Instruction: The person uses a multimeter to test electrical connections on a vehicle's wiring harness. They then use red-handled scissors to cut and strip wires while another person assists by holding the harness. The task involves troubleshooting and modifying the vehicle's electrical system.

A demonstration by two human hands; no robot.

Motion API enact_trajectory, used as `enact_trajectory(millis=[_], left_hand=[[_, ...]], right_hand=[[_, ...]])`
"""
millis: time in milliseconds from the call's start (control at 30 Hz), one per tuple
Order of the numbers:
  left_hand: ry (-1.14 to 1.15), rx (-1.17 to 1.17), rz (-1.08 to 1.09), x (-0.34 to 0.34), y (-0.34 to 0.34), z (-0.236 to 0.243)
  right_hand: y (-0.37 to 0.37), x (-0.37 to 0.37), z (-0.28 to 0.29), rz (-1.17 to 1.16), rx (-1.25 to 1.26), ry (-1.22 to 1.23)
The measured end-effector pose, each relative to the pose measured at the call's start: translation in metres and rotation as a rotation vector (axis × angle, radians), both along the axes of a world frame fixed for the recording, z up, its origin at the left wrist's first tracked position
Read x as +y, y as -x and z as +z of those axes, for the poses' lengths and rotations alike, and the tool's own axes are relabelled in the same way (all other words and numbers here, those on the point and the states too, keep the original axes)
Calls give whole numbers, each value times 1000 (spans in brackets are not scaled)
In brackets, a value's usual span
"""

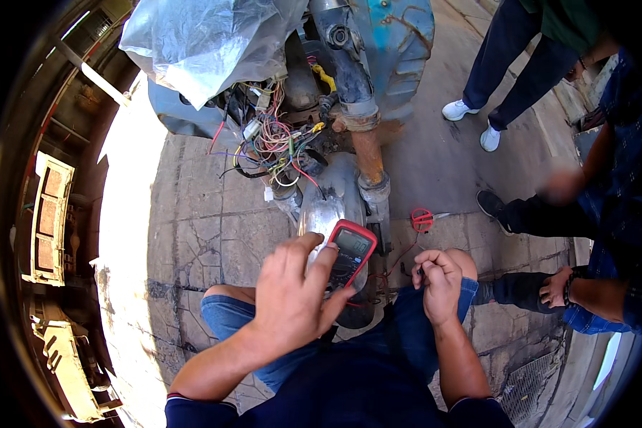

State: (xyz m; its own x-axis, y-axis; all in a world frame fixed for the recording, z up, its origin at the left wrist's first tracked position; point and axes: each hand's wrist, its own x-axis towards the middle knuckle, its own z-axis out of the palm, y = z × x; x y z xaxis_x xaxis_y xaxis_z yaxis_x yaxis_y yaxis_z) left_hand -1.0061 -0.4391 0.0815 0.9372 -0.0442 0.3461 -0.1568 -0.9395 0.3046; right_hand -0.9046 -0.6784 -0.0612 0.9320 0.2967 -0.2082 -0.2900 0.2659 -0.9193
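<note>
Multimeter in a red case sits at the fingertips of the left hand, tilted, between the two hands and nearer the left. Far out to the left of the left hand stands a yellowish frame with brown panels. Ahead of that hand, a clear plastic sheet drapes over the vehicle, and below it spills a tangle of multicoloured wires, some ends loose. The left hand has its thumb and fingers closed about the meter's left side and lower end; its grey screen shows dark digits, and the small printing below is too fine to read. Just beyond the meter lies a silvery mudguard, beside a rusty fork tube. Between the hands runs a thin red lead; a red looped item lies on the paving ahead of the right hand. That hand, apart from the left, is pinched on a small dark piece, its kind unclear. Farther right, a co-worker's hand rests on a leg; beyond stands someone in white shoes.
</note>
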Motion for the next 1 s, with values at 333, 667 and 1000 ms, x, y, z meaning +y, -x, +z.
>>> enact_trajectory(millis=[333,667,1000], left_hand=[[59,55,209,-15,-5,-78],[46,-18,201,-5,-19,-44],[-238,-288,119,42,-116,44]], right_hand=[[5,-8,11,28,-28,105],[-10,-24,10,-37,-183,246],[-20,-2,22,113,-533,948]])
